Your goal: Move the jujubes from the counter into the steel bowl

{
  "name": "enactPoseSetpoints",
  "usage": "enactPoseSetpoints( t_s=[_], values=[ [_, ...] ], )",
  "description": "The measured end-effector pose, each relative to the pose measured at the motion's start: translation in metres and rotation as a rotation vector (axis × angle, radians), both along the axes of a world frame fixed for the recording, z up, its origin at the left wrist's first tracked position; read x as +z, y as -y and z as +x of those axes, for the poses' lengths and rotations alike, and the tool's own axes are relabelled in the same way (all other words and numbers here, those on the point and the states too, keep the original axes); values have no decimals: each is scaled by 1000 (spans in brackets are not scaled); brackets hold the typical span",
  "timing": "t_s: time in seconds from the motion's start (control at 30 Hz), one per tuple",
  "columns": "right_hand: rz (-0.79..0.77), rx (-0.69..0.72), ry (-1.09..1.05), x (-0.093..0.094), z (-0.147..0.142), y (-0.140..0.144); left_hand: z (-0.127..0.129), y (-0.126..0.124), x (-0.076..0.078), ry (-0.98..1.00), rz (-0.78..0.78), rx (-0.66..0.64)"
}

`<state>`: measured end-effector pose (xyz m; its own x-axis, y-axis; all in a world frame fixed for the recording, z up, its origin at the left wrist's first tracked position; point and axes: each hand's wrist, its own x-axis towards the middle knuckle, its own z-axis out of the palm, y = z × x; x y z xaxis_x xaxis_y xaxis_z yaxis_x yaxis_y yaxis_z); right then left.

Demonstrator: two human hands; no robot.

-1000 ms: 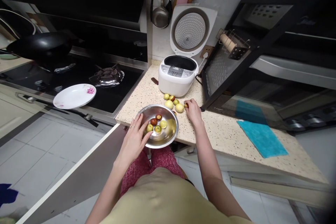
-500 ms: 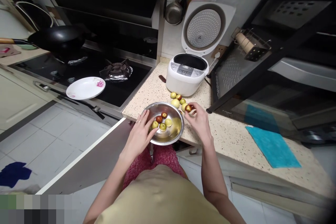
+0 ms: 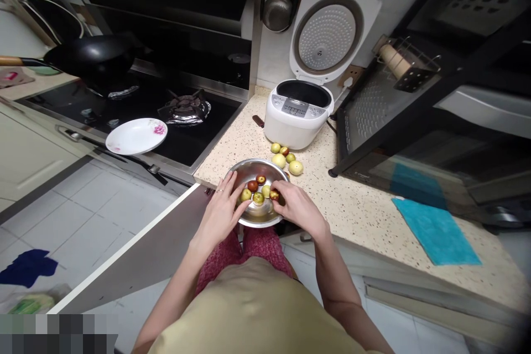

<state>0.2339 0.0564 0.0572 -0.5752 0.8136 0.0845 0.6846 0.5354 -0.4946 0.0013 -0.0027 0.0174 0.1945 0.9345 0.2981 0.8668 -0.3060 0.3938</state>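
The left hand (image 3: 222,211) grips the steel bowl's (image 3: 249,167) rim. The right hand (image 3: 295,207) seems to pinch a reddish jujube (image 3: 274,194) over it. The rice cooker's (image 3: 298,113) panel text is unreadable.

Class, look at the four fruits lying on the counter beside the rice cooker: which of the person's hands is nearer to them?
Right. The right hand is over the bowl's near right rim, just below the loose fruits; the left hand grips the bowl's left rim, farther away.
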Motion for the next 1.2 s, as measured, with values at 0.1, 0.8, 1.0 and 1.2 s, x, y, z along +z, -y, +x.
enactPoseSetpoints(
  t_s=[0.1,0.8,1.0,1.2],
  values=[
    [-52,31,22,-1,-2,2,0,-1,0,-2,6,-10],
    [187,-402,-298,-14,29,-16,-6,-2,3,23,-28,-6],
    [115,-358,-223,-32,23,-27,-11,-2,1,53,-48,-7],
    [90,-369,-127,-36,15,-31,-11,-2,3,69,-82,-9]
  ],
)
